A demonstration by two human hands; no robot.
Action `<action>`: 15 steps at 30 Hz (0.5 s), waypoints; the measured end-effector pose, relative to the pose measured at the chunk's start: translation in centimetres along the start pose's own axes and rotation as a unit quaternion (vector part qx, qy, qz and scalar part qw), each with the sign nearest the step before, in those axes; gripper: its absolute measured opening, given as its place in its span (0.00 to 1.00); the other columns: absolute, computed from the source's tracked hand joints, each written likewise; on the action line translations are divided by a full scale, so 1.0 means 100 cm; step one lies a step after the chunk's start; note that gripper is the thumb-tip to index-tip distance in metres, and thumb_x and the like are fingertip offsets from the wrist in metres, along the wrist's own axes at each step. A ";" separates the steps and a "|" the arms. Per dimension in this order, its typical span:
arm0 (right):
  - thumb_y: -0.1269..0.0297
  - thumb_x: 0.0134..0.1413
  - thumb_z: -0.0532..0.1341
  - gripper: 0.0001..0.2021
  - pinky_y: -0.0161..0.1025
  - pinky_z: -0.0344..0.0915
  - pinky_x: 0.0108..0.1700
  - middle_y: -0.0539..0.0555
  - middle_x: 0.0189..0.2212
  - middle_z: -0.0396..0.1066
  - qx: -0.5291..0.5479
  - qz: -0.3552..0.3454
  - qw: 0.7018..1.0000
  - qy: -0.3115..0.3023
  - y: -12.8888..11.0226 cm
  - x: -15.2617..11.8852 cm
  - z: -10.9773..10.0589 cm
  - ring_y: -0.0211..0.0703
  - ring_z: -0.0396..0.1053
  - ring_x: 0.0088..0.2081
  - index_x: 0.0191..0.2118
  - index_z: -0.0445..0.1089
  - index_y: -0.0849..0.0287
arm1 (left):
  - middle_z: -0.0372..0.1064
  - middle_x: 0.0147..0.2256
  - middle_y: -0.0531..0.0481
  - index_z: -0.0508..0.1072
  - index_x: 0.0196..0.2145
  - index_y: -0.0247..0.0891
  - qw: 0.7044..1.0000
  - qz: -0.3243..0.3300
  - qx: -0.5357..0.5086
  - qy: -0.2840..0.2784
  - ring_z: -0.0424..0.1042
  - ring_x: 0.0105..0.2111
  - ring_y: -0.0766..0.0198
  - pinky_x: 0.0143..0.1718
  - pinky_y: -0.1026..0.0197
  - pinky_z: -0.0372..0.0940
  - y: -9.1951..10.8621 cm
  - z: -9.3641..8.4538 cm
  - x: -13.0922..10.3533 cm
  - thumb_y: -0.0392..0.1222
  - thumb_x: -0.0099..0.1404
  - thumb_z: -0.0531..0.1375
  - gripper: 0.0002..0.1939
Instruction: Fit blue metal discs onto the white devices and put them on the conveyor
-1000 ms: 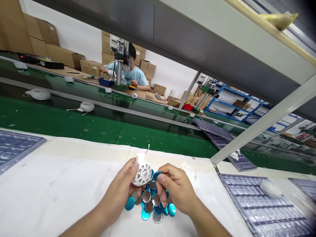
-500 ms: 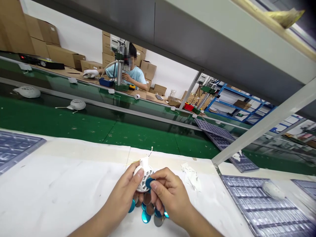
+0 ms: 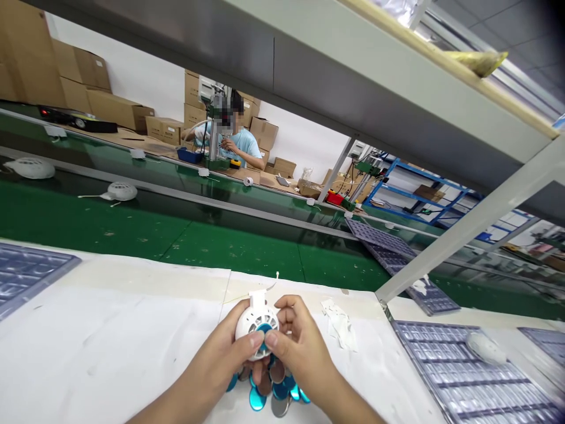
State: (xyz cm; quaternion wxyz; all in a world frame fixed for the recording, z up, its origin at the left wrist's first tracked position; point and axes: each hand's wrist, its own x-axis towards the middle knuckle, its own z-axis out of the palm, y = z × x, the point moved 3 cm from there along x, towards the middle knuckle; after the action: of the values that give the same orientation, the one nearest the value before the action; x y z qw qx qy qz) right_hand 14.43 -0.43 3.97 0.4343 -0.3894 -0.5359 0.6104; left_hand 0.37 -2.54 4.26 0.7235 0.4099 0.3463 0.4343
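Note:
My left hand (image 3: 220, 362) and my right hand (image 3: 295, 347) both grip a small round white plastic housing (image 3: 255, 320) with a slotted grille and thin wires at its top. A teal disc (image 3: 265, 330) sits in the middle of the housing, under both thumbs. Below the hands, a pile of teal and silver discs (image 3: 269, 391) lies on the white bench (image 3: 110, 341), partly hidden by my fingers.
A green conveyor belt (image 3: 176, 229) runs behind the bench and carries two white housings (image 3: 117, 191). Blue-grey moulded trays lie at the left (image 3: 26, 274) and right (image 3: 463, 371). A grey shelf post (image 3: 463, 229) slants at the right. Across the belt a person sits by a press.
My right hand has brought a teal disc from beside the housing onto its centre, and both thumbs now press on it. The two housings on the belt have drifted left.

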 end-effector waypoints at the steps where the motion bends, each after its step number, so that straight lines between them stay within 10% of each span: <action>1: 0.44 0.47 0.70 0.30 0.26 0.60 0.17 0.44 0.28 0.67 0.015 0.004 0.999 -0.038 0.001 -0.001 0.004 0.34 0.70 0.18 0.48 0.58 0.54 | 0.70 0.25 0.53 0.51 0.62 0.39 1.000 -0.001 -0.013 -0.001 0.70 0.24 0.59 0.30 0.58 0.64 -0.001 0.001 -0.002 0.62 0.59 0.64 0.43; 4: 0.37 0.50 0.64 0.36 0.26 0.58 0.16 0.47 0.25 0.68 0.060 0.031 0.990 -0.127 0.005 -0.011 0.018 0.37 0.70 0.18 0.55 0.56 0.56 | 0.70 0.24 0.53 0.52 0.62 0.38 0.999 -0.014 -0.037 0.001 0.67 0.22 0.63 0.26 0.61 0.61 -0.005 0.007 -0.008 0.63 0.57 0.64 0.44; 15: 0.36 0.53 0.60 0.32 0.24 0.50 0.13 0.43 0.16 0.62 0.073 -0.020 0.993 -0.094 0.005 -0.014 0.026 0.36 0.66 0.14 0.49 0.59 0.59 | 0.70 0.24 0.53 0.48 0.63 0.39 0.998 -0.010 -0.050 -0.027 0.62 0.21 0.67 0.26 0.63 0.58 -0.004 0.010 -0.013 0.60 0.56 0.65 0.46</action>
State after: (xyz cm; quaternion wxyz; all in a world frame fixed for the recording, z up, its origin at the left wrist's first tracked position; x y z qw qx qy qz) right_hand 12.36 -2.63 3.81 0.4213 -0.2870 -0.5358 0.6732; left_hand 0.81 -4.14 4.52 0.7567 0.3809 0.3087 0.4324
